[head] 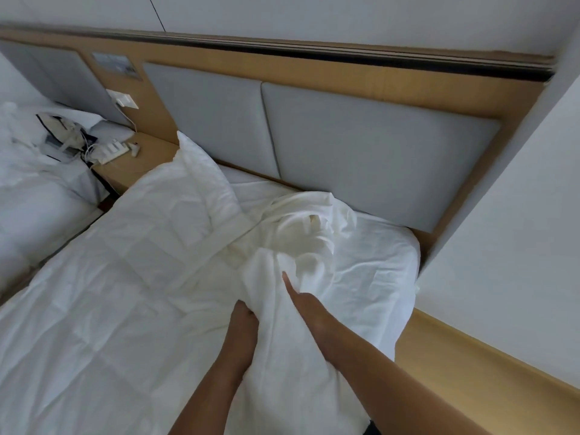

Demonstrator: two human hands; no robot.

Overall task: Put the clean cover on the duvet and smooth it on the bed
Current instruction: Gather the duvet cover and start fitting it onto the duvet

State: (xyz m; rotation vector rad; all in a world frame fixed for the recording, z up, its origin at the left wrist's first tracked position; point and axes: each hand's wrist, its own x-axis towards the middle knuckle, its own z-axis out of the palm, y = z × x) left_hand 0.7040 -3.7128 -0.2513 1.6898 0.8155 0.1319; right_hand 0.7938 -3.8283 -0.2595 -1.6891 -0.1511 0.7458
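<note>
View from above a single bed point(386, 265) in a small room with pale walls. A wrinkled white sheet covers the mattress. The headboard point(361, 152) has grey padded panels set in a light wooden frame, with a dark strip running along the top of the frame. A white wall point(518, 215) juts in on the right, and a light wooden ledge point(470, 350) runs along its base beside the mattress.

The quilted white duvet point(125, 277) lies spread over the left part of the bed, with one corner standing up towards the headboard. The cover point(314, 233), smooth and white, is bunched in a heap on the middle of the bed. It trails down between two bare forearms.

The left hand point(243, 315) grips a fold of the cover, its fingers curled into the cloth. The right hand point(301, 299) lies along the same fold with one finger straight. The rest of the hand is buried in fabric, so it is unclear whether it grips anything.

At the left, a wooden bedside table point(150, 149) holds a white power strip point(110, 150) with cables. A white socket plate point(124, 98) is on the panel above it. Beyond the table is a second bed point(31, 199) with rumpled white linen.

No writing is legible.
</note>
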